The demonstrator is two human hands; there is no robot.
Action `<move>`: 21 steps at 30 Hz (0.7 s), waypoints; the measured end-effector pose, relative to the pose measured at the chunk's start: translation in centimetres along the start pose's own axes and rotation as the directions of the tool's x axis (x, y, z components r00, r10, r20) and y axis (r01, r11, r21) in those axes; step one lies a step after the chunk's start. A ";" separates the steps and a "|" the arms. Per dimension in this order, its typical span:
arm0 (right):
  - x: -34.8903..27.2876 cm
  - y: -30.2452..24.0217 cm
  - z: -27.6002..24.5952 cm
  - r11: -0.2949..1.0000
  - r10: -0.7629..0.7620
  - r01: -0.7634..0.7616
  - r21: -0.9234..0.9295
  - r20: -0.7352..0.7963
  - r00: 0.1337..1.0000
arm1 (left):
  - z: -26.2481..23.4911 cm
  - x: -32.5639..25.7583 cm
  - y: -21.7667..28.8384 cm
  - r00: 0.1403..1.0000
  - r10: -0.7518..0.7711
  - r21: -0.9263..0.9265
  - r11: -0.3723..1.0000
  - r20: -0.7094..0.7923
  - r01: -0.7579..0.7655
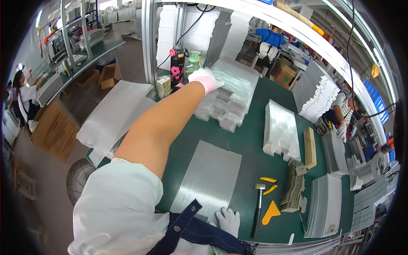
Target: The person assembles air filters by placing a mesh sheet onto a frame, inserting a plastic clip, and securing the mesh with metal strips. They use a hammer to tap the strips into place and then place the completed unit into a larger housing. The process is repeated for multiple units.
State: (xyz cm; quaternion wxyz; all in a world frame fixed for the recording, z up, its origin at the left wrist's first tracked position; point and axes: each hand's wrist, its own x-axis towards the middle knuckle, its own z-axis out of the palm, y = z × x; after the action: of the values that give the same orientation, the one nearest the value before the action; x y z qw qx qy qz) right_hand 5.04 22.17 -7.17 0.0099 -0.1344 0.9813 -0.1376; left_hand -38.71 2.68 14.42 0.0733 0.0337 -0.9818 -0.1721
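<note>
My left arm reaches far across the green table. My left hand (204, 79), in a white glove with a pink cuff, is over the near-left part of a stack of shiny ribbed sheets (236, 79), close to a green bottle (194, 62). Motion smears its fingers, so any grip is hidden. Low in the view, my right hand (228, 221), gloved in white, lies with fingers apart at the near edge of a single grey ribbed sheet (212, 170). That sheet is flat on the table in front of me.
To the right lie another sheet stack (281, 129), a wooden block (310, 147), yellow-handled pliers (268, 185), a hammer (258, 212) and an orange scraper (271, 212). A black flask (177, 66) stands at the back left. A co-worker's gloved hand (341, 131) is at the far right.
</note>
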 end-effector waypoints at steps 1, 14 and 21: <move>-0.4 0.4 0.6 0.999 0.002 -0.004 -0.032 -0.053 0.999 | 0.2 1.3 0.9 0.997 0.025 0.043 0.999 0.070 -0.028; -0.9 1.7 3.0 0.999 -0.002 -0.003 -0.037 -0.134 0.991 | 0.8 7.0 1.6 0.964 0.042 0.342 0.930 0.263 -0.134; -0.8 1.2 2.6 1.000 -0.012 0.007 -0.031 -0.151 0.988 | -3.4 4.1 3.8 0.944 0.316 0.383 0.887 -0.098 -0.257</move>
State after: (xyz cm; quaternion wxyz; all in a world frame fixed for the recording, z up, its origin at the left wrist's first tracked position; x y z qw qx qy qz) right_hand 5.63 22.80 -9.99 -0.0673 -0.1285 0.9805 -0.1328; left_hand -42.37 4.74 19.45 0.1677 -0.0854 -0.9817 0.0290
